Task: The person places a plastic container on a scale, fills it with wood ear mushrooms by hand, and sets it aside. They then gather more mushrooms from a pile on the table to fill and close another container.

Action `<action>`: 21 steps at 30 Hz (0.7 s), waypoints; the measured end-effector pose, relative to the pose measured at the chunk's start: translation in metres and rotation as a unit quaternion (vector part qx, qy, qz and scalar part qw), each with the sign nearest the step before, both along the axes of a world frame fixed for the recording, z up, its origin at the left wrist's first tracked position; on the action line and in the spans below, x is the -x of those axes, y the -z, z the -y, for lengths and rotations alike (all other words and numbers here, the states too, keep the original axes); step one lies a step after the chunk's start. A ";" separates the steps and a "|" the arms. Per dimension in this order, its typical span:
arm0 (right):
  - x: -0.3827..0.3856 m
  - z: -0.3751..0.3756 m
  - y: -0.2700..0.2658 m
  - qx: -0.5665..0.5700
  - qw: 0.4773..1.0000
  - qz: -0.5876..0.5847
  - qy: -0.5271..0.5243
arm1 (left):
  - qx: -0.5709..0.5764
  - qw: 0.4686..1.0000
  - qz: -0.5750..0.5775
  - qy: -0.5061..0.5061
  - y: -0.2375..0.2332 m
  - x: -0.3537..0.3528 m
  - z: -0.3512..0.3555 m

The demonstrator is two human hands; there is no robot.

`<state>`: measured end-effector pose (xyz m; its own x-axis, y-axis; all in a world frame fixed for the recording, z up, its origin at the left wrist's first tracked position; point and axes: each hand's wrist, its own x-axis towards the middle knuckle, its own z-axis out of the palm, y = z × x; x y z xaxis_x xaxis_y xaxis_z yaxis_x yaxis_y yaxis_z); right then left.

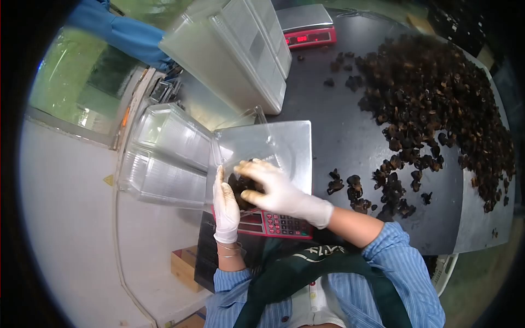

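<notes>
Hands cover dark mushrooms in clear tray.

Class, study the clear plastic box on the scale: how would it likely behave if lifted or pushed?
The clear plastic box looks thin-walled, so it is probably light and would flex under a squeeze. Its glossy surface may slide easily on the scale. It seems to lie open, so one half could flop when lifted.
</notes>
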<state>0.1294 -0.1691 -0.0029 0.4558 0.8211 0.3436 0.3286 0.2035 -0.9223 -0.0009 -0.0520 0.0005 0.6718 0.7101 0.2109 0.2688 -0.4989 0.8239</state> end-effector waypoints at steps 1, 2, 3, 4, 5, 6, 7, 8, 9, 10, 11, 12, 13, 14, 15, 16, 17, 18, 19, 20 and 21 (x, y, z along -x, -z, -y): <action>-0.009 0.009 0.001 -0.051 0.994 -0.091 -0.029 | 0.000 1.000 0.000 0.000 0.001 0.000 0.000; -0.020 0.028 0.004 -0.089 0.994 -0.071 0.001 | 0.000 1.000 0.002 -0.001 0.002 0.000 0.000; -0.029 0.053 -0.002 -0.065 0.993 -0.084 0.049 | -0.002 1.000 0.001 -0.001 0.002 0.000 0.000; -0.039 0.077 0.010 -0.052 0.992 -0.040 0.106 | -0.004 1.000 0.002 -0.002 0.003 0.001 0.000; -0.044 0.106 0.018 -0.001 0.982 -0.121 0.147 | -0.007 1.000 0.003 -0.002 0.004 0.000 0.000; -0.046 0.135 0.027 0.015 0.966 -0.159 0.204 | -0.010 1.000 0.003 -0.003 0.004 0.000 -0.001; -0.047 0.166 0.041 0.020 0.956 -0.122 0.267 | -0.018 1.000 0.006 -0.006 0.004 0.000 -0.002; -0.045 0.200 0.066 0.041 0.931 -0.146 0.331 | -0.026 1.000 0.011 -0.009 0.004 -0.001 -0.004; -0.041 0.235 0.089 0.049 0.915 -0.116 0.383 | -0.036 0.999 0.021 -0.016 0.004 -0.003 -0.005; -0.031 0.269 0.100 0.068 0.893 -0.097 0.435 | -0.056 0.997 0.038 -0.025 0.001 -0.004 -0.002; -0.019 0.297 0.107 0.078 0.859 -0.127 0.490 | -0.075 0.995 0.055 -0.034 -0.002 -0.005 0.000; -0.005 0.325 0.117 0.091 0.836 -0.134 0.525 | -0.059 0.993 0.093 -0.033 -0.008 -0.009 0.015; 0.009 0.345 0.123 0.102 0.812 -0.142 0.557 | -0.045 0.990 0.130 -0.032 -0.015 -0.012 0.028; 0.024 0.359 0.129 0.105 0.806 -0.126 0.569 | -0.061 0.987 0.148 -0.015 -0.017 -0.015 0.043; 0.038 0.365 0.130 0.107 0.801 -0.111 0.579 | -0.060 0.982 0.176 0.018 -0.018 -0.019 0.061; 0.050 0.359 0.112 0.173 0.804 -0.063 0.565 | -0.042 0.982 0.163 0.082 -0.012 -0.021 0.075; 0.061 0.366 0.118 0.301 0.782 0.080 0.540 | -0.027 0.978 0.149 0.143 -0.008 -0.024 0.089; 0.067 0.361 0.113 0.336 0.785 0.096 0.512 | -0.072 0.966 0.099 0.228 -0.010 -0.034 0.108; 0.070 0.351 0.107 0.368 0.787 0.112 0.483 | -0.119 0.942 0.049 0.309 -0.012 -0.048 0.128; 0.069 0.347 0.111 0.386 0.787 0.138 0.462 | -0.111 0.931 -0.001 0.346 -0.004 -0.062 0.143; 0.065 0.343 0.117 0.403 0.786 0.163 0.440 | -0.104 0.917 -0.051 0.382 0.010 -0.075 0.155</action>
<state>0.0640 -0.5117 -0.1202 0.9644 0.2488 0.0896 0.2611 -0.8421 -0.4719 0.0736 -0.2074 -0.0093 0.9800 -0.0246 0.1973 -0.1548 -0.7170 0.6797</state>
